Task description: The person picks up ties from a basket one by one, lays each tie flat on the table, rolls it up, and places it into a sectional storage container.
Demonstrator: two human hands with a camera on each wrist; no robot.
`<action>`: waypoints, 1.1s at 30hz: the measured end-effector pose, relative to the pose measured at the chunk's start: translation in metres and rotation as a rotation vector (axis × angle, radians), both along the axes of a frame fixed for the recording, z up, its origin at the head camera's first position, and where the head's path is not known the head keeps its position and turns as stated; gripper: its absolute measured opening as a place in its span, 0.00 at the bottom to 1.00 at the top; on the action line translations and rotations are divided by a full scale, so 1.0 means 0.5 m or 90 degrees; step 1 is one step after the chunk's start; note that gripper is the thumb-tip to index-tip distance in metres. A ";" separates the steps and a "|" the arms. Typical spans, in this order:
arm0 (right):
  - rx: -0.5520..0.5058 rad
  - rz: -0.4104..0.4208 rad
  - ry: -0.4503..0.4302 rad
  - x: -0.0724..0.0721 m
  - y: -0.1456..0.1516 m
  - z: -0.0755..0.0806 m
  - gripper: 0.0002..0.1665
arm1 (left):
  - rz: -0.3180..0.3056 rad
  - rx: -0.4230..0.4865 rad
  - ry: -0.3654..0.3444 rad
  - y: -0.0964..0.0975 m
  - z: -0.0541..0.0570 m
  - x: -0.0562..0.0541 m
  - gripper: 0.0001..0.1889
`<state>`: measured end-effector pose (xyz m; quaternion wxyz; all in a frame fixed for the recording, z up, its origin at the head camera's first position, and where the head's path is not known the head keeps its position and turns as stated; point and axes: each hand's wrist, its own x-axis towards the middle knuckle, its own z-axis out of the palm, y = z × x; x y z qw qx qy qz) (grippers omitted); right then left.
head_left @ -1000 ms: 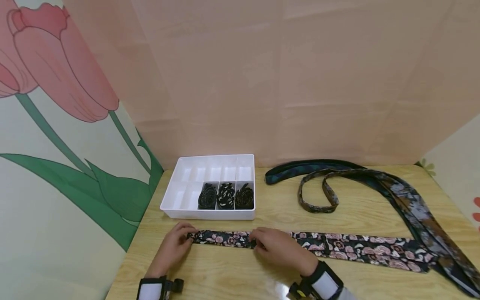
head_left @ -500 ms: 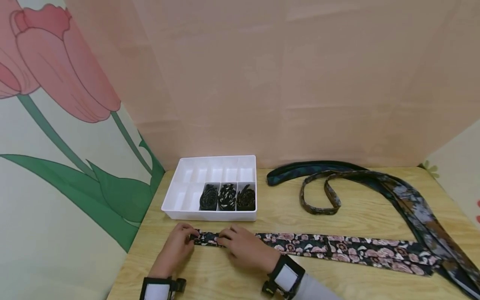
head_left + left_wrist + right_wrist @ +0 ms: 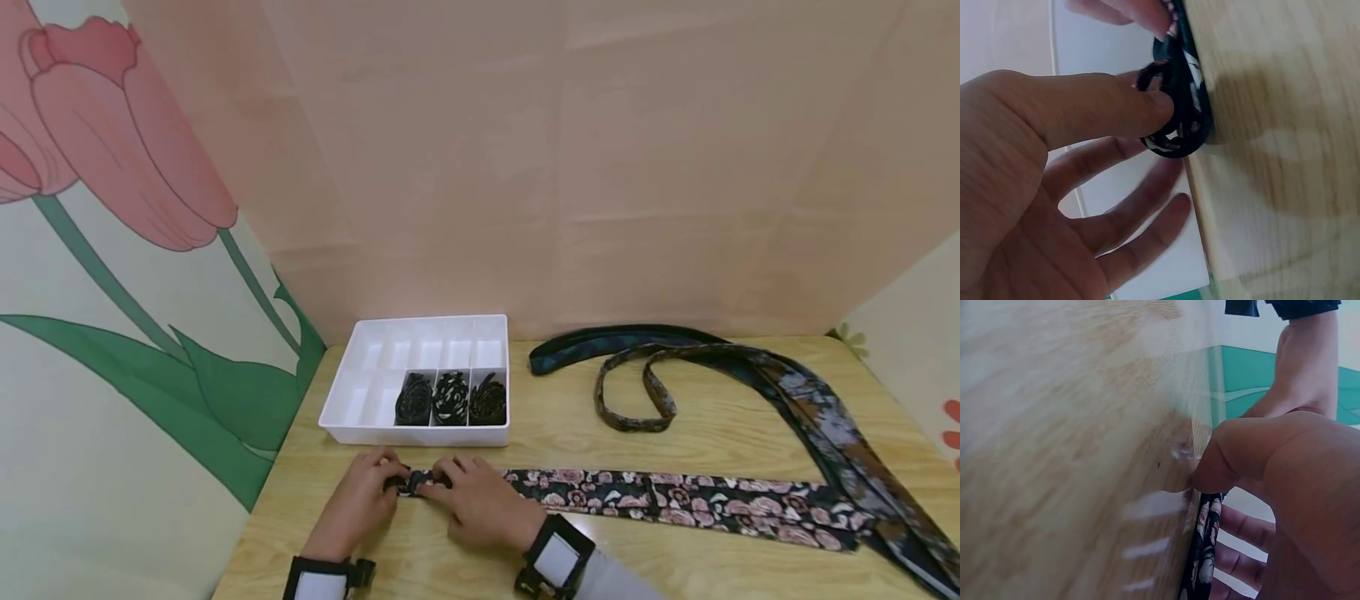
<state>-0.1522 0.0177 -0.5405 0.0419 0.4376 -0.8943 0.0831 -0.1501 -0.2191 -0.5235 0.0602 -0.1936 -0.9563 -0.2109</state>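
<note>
A black necktie with pink roses (image 3: 592, 490) lies stretched left to right along the table, its broad end at the right. Its left end is curled into a small roll (image 3: 1192, 139). My left hand (image 3: 358, 498) pinches that roll, thumb on the near side and fingers behind, the other fingers spread. Close beside it, my right hand (image 3: 487, 504) holds the strip between thumb and fingers, on its two long edges. In the right wrist view the thumb (image 3: 1216, 472) sits at the near edge of the tie and the fingers show beyond it.
A white divided box (image 3: 420, 436) stands behind the hands, with three dark rolled ties (image 3: 451, 400) in its front compartments. At the right, a brown and grey floral necktie (image 3: 813, 396) overlaps a dark blue-green one (image 3: 558, 358); both reach across the rose tie's broad end.
My right hand has slid left along the tie until it is close to my left hand. The left hand stays at the tie's left end.
</note>
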 end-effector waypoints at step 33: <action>-0.002 -0.035 -0.031 0.000 0.000 0.001 0.33 | -0.061 0.118 -0.064 0.002 -0.034 -0.005 0.23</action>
